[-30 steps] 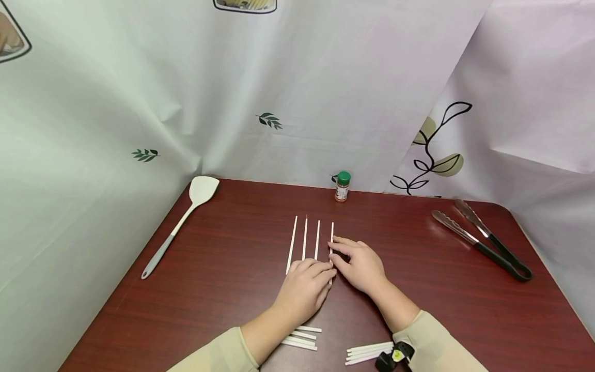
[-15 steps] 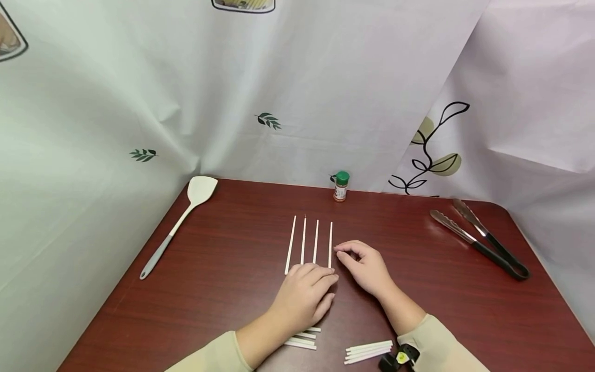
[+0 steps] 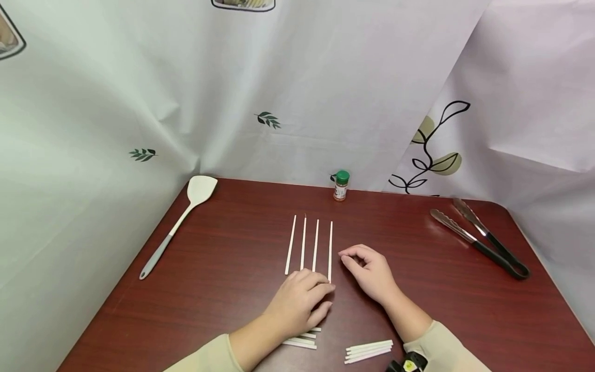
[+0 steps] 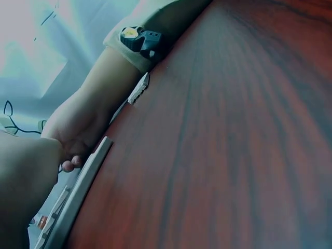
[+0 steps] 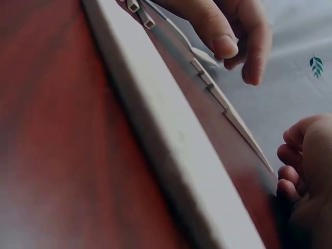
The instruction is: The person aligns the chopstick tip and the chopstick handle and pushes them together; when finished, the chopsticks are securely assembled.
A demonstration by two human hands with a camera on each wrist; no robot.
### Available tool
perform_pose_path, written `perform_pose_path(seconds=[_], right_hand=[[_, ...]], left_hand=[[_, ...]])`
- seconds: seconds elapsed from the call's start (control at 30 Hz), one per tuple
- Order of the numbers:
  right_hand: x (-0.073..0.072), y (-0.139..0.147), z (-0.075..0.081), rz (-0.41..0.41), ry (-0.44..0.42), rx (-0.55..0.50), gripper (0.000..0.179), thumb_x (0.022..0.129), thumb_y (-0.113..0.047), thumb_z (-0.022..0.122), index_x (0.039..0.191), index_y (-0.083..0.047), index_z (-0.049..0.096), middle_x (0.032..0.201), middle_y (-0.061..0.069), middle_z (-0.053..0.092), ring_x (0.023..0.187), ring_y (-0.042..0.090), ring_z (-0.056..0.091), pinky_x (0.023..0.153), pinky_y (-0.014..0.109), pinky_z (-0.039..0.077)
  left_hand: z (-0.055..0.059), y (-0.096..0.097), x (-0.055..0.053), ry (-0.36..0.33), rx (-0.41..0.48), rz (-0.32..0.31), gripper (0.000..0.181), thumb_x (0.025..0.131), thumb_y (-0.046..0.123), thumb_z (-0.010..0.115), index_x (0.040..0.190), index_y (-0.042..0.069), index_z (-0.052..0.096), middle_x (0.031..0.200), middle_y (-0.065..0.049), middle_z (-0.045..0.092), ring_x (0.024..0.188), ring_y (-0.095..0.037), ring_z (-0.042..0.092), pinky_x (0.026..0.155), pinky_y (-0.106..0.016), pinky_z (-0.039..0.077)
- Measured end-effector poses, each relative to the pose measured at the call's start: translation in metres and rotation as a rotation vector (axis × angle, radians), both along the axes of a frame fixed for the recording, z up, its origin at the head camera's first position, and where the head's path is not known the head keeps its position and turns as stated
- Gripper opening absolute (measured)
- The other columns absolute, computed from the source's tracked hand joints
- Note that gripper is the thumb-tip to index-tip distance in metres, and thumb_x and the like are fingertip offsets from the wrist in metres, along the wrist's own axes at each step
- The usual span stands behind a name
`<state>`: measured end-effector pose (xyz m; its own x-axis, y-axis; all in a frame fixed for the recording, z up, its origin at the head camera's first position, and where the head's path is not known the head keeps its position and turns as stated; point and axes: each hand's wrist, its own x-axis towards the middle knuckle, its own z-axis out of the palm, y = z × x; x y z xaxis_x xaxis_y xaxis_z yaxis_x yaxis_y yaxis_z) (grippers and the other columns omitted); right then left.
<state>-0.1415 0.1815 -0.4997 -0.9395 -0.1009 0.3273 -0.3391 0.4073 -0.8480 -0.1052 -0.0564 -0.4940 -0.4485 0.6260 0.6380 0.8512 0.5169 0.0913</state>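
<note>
Just beyond my left hand (image 3: 297,302), four thin white sticks (image 3: 316,245) are lying apart in a row on the dark red, wood-grained table (image 3: 209,279), straight and nearly parallel, the leftmost one leaning a little. My left hand is hiding the near ends of the other three, its fingers loosely bent and slightly spread; whether they are touching the sticks I cannot tell. My right hand (image 3: 369,271) is sitting just apart from the rightmost stick (image 3: 330,251), fingers loosely curled, thumb close to the index finger. Partly hidden under my left wrist, a loose pile of sticks (image 3: 302,345) is lying crosswise, and near my right wrist a tidier bundle of sticks (image 3: 369,351) is lying side by side.
</note>
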Motion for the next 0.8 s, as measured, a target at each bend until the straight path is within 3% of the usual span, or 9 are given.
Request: perform_pose_path(seconds=[0.23, 0.43, 0.67, 0.8], right_hand=[[0.017, 0.01, -0.001, 0.011, 0.014, 0.005, 0.009, 0.098, -0.008, 0.076, 0.102, -0.013, 0.083, 0.098, -0.002, 0.076, 0.074, 0.01, 0.062, 0.065, 0.023, 0.05], [0.037, 0.018, -0.001, 0.046, 0.104, 0.042, 0.016, 0.096, -0.004, 0.078, 0.1, -0.019, 0.082, 0.094, -0.01, 0.073, 0.068, 0.008, 0.057, 0.06, 0.021, 0.046], [0.058, 0.026, -0.01, 0.131, 0.233, 0.072, 0.027, 0.085, 0.003, 0.085, 0.098, -0.02, 0.081, 0.093, -0.008, 0.071, 0.072, 0.006, 0.058, 0.06, 0.018, 0.046], [0.066, 0.029, -0.012, 0.257, 0.363, 0.085, 0.037, 0.073, 0.004, 0.091, 0.099, -0.019, 0.079, 0.093, -0.008, 0.069, 0.081, 0.008, 0.058, 0.071, 0.019, 0.045]], left_hand=[[-0.004, -0.02, 0.001, -0.021, 0.03, 0.016, 0.026, 0.086, 0.025, 0.082, 0.111, 0.018, 0.079, 0.106, 0.008, 0.068, 0.092, -0.012, 0.062, 0.079, -0.032, 0.047], [-0.005, -0.033, 0.002, -0.027, 0.033, -0.002, 0.033, 0.082, 0.042, 0.086, 0.105, 0.019, 0.079, 0.096, 0.012, 0.068, 0.083, -0.011, 0.059, 0.076, -0.03, 0.046], [-0.003, -0.036, 0.005, -0.052, 0.014, -0.095, 0.04, 0.081, 0.049, 0.089, 0.106, 0.019, 0.077, 0.095, 0.012, 0.064, 0.082, -0.009, 0.06, 0.079, -0.028, 0.052], [-0.004, -0.035, 0.007, -0.081, 0.001, -0.179, 0.04, 0.083, 0.046, 0.088, 0.11, 0.019, 0.077, 0.098, 0.011, 0.062, 0.086, -0.006, 0.061, 0.081, -0.026, 0.053]])
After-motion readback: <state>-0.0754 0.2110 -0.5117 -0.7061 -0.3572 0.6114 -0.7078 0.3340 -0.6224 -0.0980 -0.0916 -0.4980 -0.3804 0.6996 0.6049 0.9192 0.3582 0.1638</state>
